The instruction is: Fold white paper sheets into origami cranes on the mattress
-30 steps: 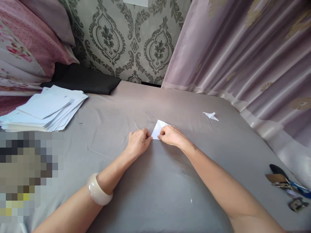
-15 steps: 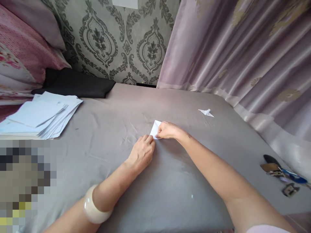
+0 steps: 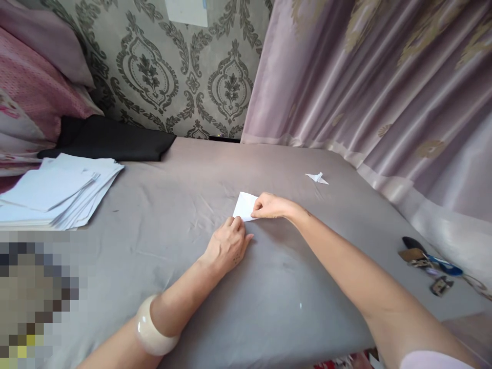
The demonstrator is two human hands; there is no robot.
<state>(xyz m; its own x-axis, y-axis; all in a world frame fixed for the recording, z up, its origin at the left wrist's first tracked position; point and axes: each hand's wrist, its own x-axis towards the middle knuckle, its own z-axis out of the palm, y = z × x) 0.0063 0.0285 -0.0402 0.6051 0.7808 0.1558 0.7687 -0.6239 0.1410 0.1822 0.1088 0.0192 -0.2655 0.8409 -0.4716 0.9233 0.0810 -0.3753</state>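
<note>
A small folded piece of white paper (image 3: pixel 243 206) lies on the grey cloth-covered surface (image 3: pixel 184 205), straight ahead of me. At its lower left corner the curled fingers of my left hand (image 3: pixel 226 243) press it down, with the thumb sticking out to the right, off the paper. My right hand (image 3: pixel 272 206) pinches the paper's right edge between thumb and forefinger; that side is partly hidden by the hand. Beyond and to the right sits a small folded white paper figure with pointed ends (image 3: pixel 317 178), touched by neither hand.
To the left is a stack of white paper (image 3: pixel 61 189), with folded black cloth (image 3: pixel 115 139) behind it. Keys (image 3: pixel 421 263) lie among small items at the right edge. A pink curtain (image 3: pixel 330 92) hangs along the right. A blurred patch covers the lower left corner.
My left thumb has moved out to the right, away from the paper's corner. More of the paper shows between my hands, and my right hand sits slightly farther right. The view has shifted a little.
</note>
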